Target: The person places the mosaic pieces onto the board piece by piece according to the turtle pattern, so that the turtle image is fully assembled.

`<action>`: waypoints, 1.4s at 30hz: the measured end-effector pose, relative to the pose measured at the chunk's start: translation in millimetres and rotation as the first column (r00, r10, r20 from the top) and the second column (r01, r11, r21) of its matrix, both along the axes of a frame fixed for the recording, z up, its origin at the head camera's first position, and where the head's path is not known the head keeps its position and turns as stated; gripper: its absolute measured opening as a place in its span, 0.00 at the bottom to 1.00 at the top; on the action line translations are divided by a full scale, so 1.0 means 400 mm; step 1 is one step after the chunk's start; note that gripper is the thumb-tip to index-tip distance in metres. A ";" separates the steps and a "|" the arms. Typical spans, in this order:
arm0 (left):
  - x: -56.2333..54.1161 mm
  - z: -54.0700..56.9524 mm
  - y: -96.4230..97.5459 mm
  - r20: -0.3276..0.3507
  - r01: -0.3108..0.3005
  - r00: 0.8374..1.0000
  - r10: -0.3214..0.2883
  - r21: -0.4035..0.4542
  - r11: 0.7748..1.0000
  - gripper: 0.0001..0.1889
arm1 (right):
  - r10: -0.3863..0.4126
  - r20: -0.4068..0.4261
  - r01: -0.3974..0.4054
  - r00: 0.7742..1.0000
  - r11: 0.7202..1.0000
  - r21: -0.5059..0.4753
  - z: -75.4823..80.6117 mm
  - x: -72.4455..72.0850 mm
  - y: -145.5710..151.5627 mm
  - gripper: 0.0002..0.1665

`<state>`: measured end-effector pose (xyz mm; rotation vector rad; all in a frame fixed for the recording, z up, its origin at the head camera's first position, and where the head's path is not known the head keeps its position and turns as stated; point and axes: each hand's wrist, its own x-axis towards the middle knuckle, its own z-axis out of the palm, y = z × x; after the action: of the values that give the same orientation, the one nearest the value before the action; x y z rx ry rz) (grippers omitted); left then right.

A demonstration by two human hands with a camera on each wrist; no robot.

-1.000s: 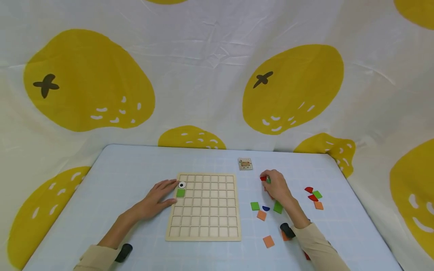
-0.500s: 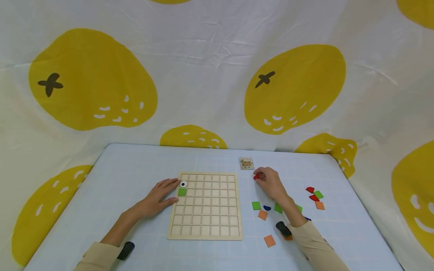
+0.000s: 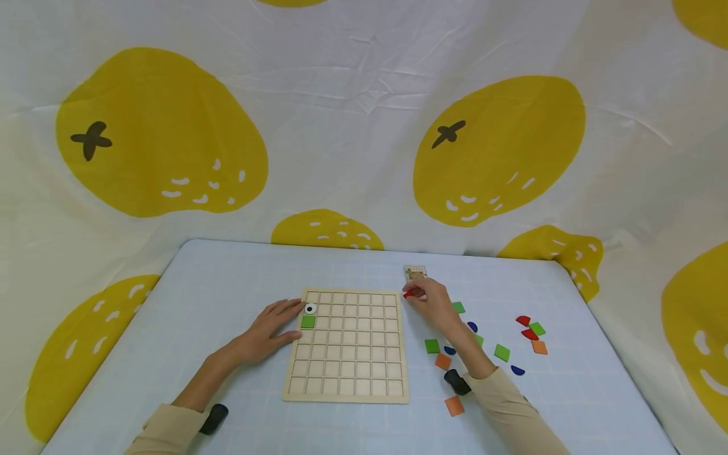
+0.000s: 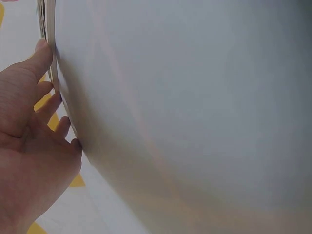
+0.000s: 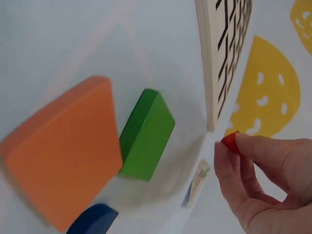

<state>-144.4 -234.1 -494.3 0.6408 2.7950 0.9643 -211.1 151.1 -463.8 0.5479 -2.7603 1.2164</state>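
Note:
A pale wooden grid board (image 3: 347, 347) lies on the table. In its left column are a white disc with a black dot (image 3: 309, 308) and a green square tile (image 3: 308, 321) just below. My left hand (image 3: 263, 335) rests at the board's left edge, fingers extended and fingertips touching the rim, as the left wrist view (image 4: 41, 122) also shows. Between thumb and fingers, my right hand (image 3: 433, 308) pinches a small red tile (image 5: 230, 142) just off the board's upper right corner. The fingers cover part of that tile, so its full shape is hidden.
A small picture card (image 3: 416, 272) lies behind the right hand, partly covered. Loose tiles are scattered right of the board: green squares (image 3: 432, 346), orange squares (image 3: 454, 406), blue half-discs (image 3: 517, 370) and red wedges (image 3: 529, 333). A patterned cloth (image 3: 352, 145) hangs behind the table.
My right hand has moved left from the loose tiles toward the board, carrying the red tile. A green tile seen by its fingers earlier now lies on the table. The left hand stays put.

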 end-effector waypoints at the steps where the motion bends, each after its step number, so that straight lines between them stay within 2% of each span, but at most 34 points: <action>1: 0.000 0.000 0.000 -0.001 0.001 1.000 -0.001 -0.001 1.000 0.34 | 0.006 0.007 -0.006 1.000 1.000 -0.005 0.001 0.000 -0.007 0.10; 8: 0.002 0.002 0.003 -0.004 0.009 1.000 -0.009 0.011 1.000 0.34 | 0.022 0.083 -0.017 0.996 0.998 -0.056 0.004 0.004 -0.058 0.10; 16: 0.006 -0.002 0.002 -0.007 0.008 1.000 -0.008 0.007 1.000 0.34 | 0.094 0.071 -0.088 0.993 0.992 -0.088 0.004 0.008 -0.114 0.05; 29: 0.006 -0.002 0.005 0.000 0.014 1.000 -0.014 0.009 1.000 0.34 | 0.177 0.099 -0.165 0.979 0.980 -0.114 -0.002 0.009 -0.201 0.11; 35: 0.002 0.003 0.006 -0.006 0.018 1.000 -0.018 0.009 1.000 0.34 | 0.228 0.094 -0.214 0.969 0.967 -0.136 0.000 0.005 -0.244 0.11; 42: 0.001 0.008 0.003 0.006 0.005 1.000 -0.005 -0.006 1.000 0.34 | 0.248 0.110 -0.232 0.963 0.963 -0.138 -0.005 0.001 -0.297 0.09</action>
<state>-144.1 -232.8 -491.1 0.6427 2.7889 0.9544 -210.6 32.2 -465.8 0.8423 -2.7564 1.5107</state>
